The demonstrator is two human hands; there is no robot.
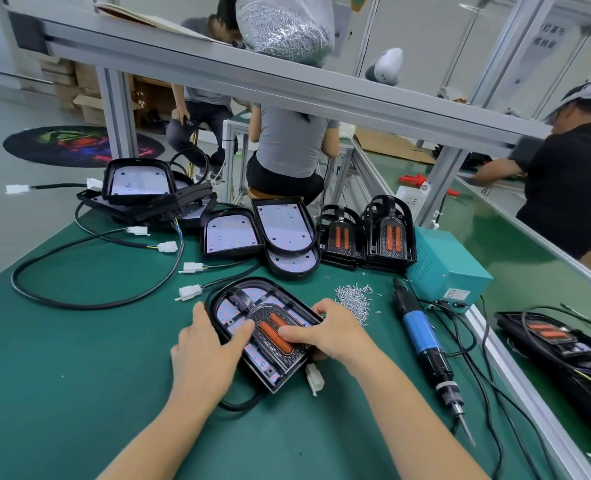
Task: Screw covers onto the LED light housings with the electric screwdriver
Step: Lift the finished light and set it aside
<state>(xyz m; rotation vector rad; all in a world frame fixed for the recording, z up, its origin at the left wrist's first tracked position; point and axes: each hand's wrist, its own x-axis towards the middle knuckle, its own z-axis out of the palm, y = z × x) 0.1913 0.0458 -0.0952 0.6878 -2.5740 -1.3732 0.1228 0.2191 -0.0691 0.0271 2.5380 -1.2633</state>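
- The left hand (206, 348) lies along the nine-o'clock edge of the black D-shaped plastic LED housing (268, 370), thumb pressing flat on its face, fingers straight and clamped on nothing; the right hand (325, 332) grips the three-o'clock rim with curled fingers, forefinger laid across the black slotted cover with two orange lenses (275, 329)
- The step looks like seating the cover; press evenly until it sits flush all round, screw holes lined up, before letting go
- The housing lies mid-bench on the green mat (79, 375); keep its black cable and white plug (314, 377) at five o'clock from pinching underneath
- The loose heap of small silver screws (354, 301) lies at two o'clock, the blue-bodied electric screwdriver (425, 348) at three o'clock, untouched; hold the housing with the left hand while the right fetches them
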